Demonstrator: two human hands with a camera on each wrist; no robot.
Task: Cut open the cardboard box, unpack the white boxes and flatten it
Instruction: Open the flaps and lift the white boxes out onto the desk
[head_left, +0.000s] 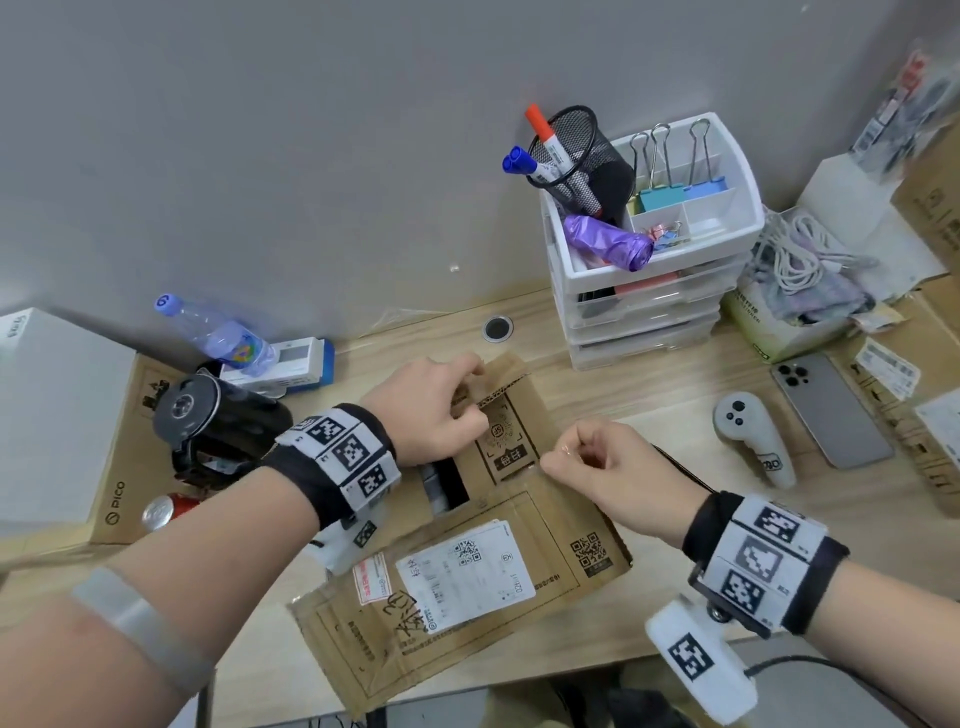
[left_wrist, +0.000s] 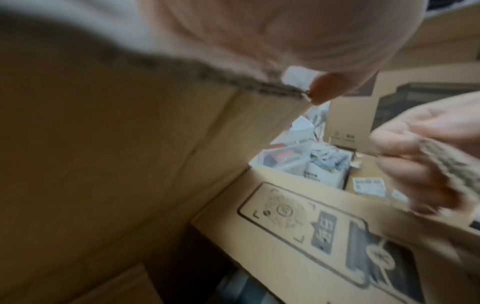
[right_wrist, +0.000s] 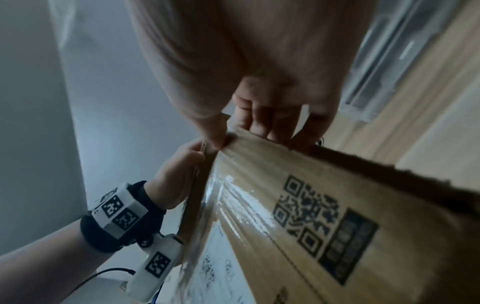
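Observation:
A brown cardboard box (head_left: 561, 525) with a white shipping label lies on the wooden desk in front of me. My left hand (head_left: 441, 405) grips the far plain flap (left_wrist: 116, 164), thumb on its corrugated edge. My right hand (head_left: 587, 457) pinches the edge of the box's labelled top panel (right_wrist: 337, 205), fingers curled over it and thumb underneath. Between the hands lies the printed flap (head_left: 506, 431). A dark gap (head_left: 447, 483) shows into the box; something pale sits inside, too unclear to name. In the right wrist view my left hand (right_wrist: 179, 170) shows behind the panel.
A white drawer unit (head_left: 649, 291) with a mesh pen cup (head_left: 576, 150) stands behind the box. To the right lie a white controller (head_left: 748, 436) and a phone (head_left: 826, 410). To the left are a black device (head_left: 218, 421), a water bottle (head_left: 223, 332) and a red can (head_left: 166, 509).

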